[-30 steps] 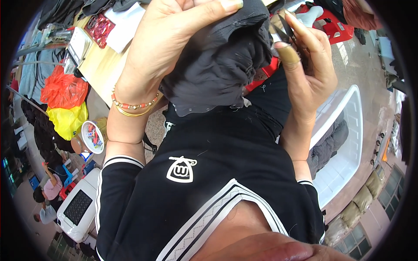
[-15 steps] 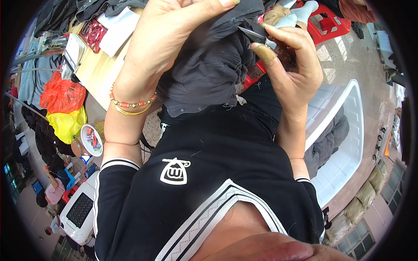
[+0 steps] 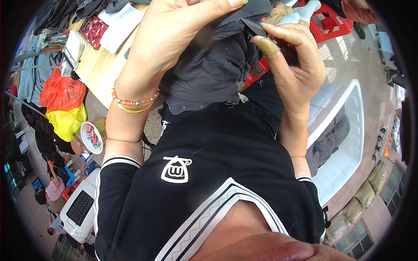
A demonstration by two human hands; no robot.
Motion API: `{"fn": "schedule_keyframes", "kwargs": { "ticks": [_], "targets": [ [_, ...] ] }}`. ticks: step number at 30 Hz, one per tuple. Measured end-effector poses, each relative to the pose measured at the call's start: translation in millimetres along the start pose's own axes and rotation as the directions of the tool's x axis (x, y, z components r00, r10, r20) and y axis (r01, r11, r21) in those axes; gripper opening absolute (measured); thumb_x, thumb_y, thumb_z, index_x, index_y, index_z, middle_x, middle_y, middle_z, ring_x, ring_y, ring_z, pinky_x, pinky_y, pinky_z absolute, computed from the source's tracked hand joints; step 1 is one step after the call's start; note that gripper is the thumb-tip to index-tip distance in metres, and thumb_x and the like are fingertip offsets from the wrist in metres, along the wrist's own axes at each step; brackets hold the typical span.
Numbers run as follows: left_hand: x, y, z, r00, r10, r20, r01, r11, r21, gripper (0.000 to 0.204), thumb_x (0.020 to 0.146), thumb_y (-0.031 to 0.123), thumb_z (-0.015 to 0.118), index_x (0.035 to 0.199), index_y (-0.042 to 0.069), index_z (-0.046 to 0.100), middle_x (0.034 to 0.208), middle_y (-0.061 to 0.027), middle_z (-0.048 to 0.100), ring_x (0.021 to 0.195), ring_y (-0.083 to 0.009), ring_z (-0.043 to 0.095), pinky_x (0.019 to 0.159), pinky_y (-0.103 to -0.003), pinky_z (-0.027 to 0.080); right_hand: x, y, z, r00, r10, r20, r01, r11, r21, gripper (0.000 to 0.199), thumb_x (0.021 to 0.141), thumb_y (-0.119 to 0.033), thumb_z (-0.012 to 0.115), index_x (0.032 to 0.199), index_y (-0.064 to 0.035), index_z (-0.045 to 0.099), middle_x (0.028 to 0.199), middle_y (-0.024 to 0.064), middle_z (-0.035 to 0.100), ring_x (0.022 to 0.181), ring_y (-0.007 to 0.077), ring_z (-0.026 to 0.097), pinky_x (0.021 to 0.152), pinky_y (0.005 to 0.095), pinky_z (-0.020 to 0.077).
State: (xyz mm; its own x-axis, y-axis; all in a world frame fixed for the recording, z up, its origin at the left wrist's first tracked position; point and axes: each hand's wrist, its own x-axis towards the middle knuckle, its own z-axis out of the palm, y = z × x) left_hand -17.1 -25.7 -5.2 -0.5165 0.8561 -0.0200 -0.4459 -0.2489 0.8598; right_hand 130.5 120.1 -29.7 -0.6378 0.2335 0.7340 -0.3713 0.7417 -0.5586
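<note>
A dark grey garment (image 3: 196, 80) lies bunched across my lap, its ribbed edge raised at the top of the view. My left hand (image 3: 172, 37) grips that raised edge, thumb on top; its other fingertips run out of the picture. In my right hand (image 3: 296, 63) is a pair of thread snips (image 3: 253, 28), pinched between a covered thumb and the index finger. The dark blades point up and left, right beside the ribbed edge, and look pressed together. Whether the tips touch the cloth, I cannot tell. Loose threads cling to the garment's side.
To the right stands a white plastic bin (image 3: 359, 130) with dark grey clothing (image 3: 331, 137) in it. A red stool (image 3: 333, 28) is beyond my right hand. At left are a wooden table (image 3: 102, 71), a red plastic bag (image 3: 63, 91) and a tub of small items (image 3: 91, 138).
The snips' blades, spread apart before, have come together near the garment's edge. My right hand has shifted slightly right, and my left hand and the garment have moved a little right too.
</note>
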Motion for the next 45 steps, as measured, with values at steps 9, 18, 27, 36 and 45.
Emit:
{"fn": "schedule_keyframes", "kwargs": {
  "ticks": [9,18,27,36,45],
  "targets": [
    [-3.8,10.9,0.6,0.808,0.4,0.432,-0.455,0.89,0.028,0.029,0.1,0.005,0.056,0.127,-0.005,0.058,0.112,-0.0088,0.068,0.097,-0.0094,0.065,0.086,-0.021,0.052,9.2,8.5,8.0,0.872,0.483,0.085,-0.455,0.733,0.505,0.034,0.086,0.0,0.073,0.118,0.0054,0.063,0.102,0.0027,0.066,0.086,0.0074,0.06,0.078,0.0176,0.045],
    [4.0,20.2,-37.0,0.817,0.202,0.539,-0.319,0.938,0.132,0.025,0.1,0.009,0.058,0.12,-0.005,0.063,0.108,-0.0073,0.069,0.096,-0.0105,0.064,0.086,-0.023,0.052,5.7,33.0,-30.9,0.827,0.532,0.179,-0.551,0.707,0.444,0.02,0.088,-0.009,0.074,0.105,0.0002,0.067,0.088,-0.0005,0.066,0.077,0.0047,0.058,0.067,0.017,0.0409],
    [7.0,32.5,-11.7,0.889,0.042,0.457,-0.204,0.928,0.311,0.021,0.096,0.008,0.062,0.115,-0.003,0.065,0.097,-0.0036,0.07,0.083,-0.0052,0.061,0.073,-0.018,0.048,1.9,35.0,-65.0,0.871,0.49,-0.008,-0.385,0.695,0.608,0.015,0.091,-0.013,0.071,0.098,-0.0013,0.065,0.076,-0.0041,0.057,0.054,-0.0006,0.04,0.05,0.0143,0.032],
    [-31.1,46.2,-35.0,0.986,-0.148,0.074,0.061,0.739,0.671,0.022,0.097,0.015,0.064,0.114,0.001,0.068,0.103,-0.0023,0.069,0.094,-0.0063,0.064,0.088,-0.02,0.049,4.7,51.3,-86.0,0.873,0.475,-0.115,-0.32,0.734,0.599,0.018,0.092,-0.009,0.07,0.105,0.0027,0.066,0.09,0.0048,0.067,0.071,0.0071,0.058,0.069,0.022,0.0476],
    [-33.1,20.9,-55.5,0.996,-0.016,-0.083,0.056,0.86,0.507,0.02,0.095,0.011,0.065,0.113,0.0,0.066,0.103,-0.0019,0.068,0.095,-0.0065,0.063,0.086,-0.021,0.048,-20.6,50.1,-21.9,0.941,0.32,0.107,-0.332,0.936,0.119,0.037,0.091,-0.006,0.07,0.127,-0.0021,0.065,0.096,-0.004,0.05,0.089,0.005,0.049,0.077,0.0172,0.0398]
  ]
}}
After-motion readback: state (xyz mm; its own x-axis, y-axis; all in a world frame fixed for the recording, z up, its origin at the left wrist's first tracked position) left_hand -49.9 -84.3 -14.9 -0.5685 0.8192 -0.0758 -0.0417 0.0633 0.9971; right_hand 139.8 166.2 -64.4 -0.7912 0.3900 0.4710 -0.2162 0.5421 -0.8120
